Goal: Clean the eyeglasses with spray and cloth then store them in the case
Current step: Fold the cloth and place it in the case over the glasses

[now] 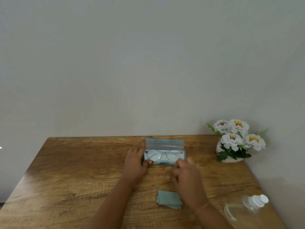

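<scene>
One blurred: right hand | left hand holds case | eyeglasses inside

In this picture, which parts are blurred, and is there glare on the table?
Head view: the right hand is motion-blurred, the left hand at the case is sharp; the spray bottle looks soft; pale glare lies on the table at its left side.
</scene>
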